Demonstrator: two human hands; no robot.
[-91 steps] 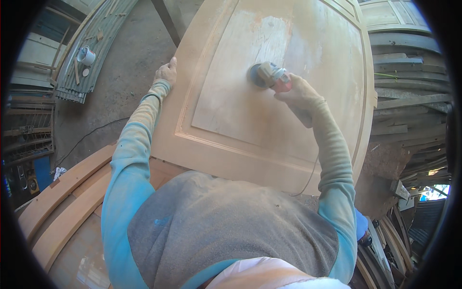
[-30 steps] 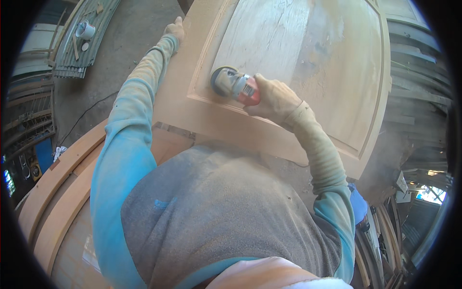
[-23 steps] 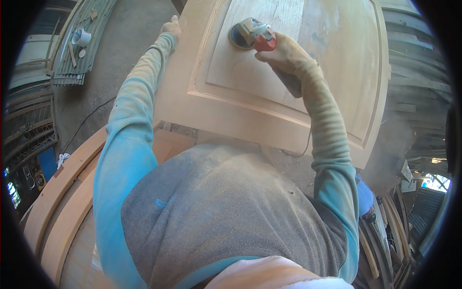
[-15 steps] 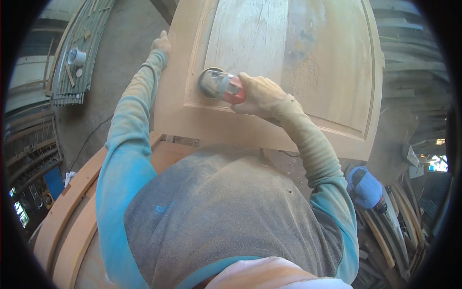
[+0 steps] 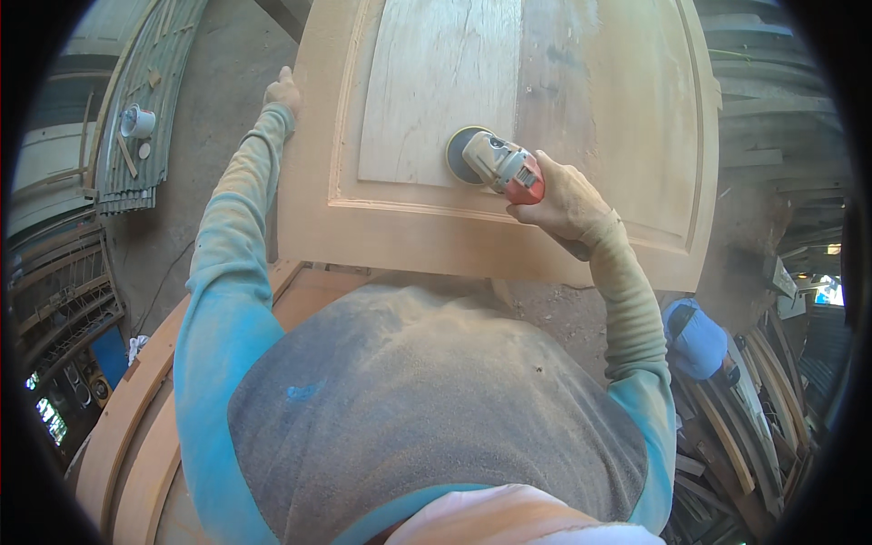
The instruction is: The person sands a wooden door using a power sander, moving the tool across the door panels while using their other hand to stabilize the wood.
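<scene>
My right hand [image 5: 570,198] is wrapped round the rear of an angle grinder [image 5: 498,162] with a grey and red body. Its round sanding disc [image 5: 465,153] rests on or just above the raised panel of a wooden door [image 5: 409,234], near the panel's lower edge. The disc hides the wood under it. At the door's left edge, my left hand [image 5: 283,94] grips the side, its fingers partly hidden. The panel is pale on the left, with a browner, stained strip right of the disc. Wood dust coats both my sleeves.
Curved wooden pieces [image 5: 127,436] lie at the lower left. A white bucket [image 5: 137,122] stands on corrugated sheets [image 5: 163,91] at the upper left. At the right are a blue cap [image 5: 696,340], apparently on another person, and stacked timber strips [image 5: 772,391]. A cord [image 5: 168,286] trails over the floor.
The grinder in my right hand has moved right across the panel, and its disc shows more fully. My left hand stays on the door's edge. The view has shifted slightly.
</scene>
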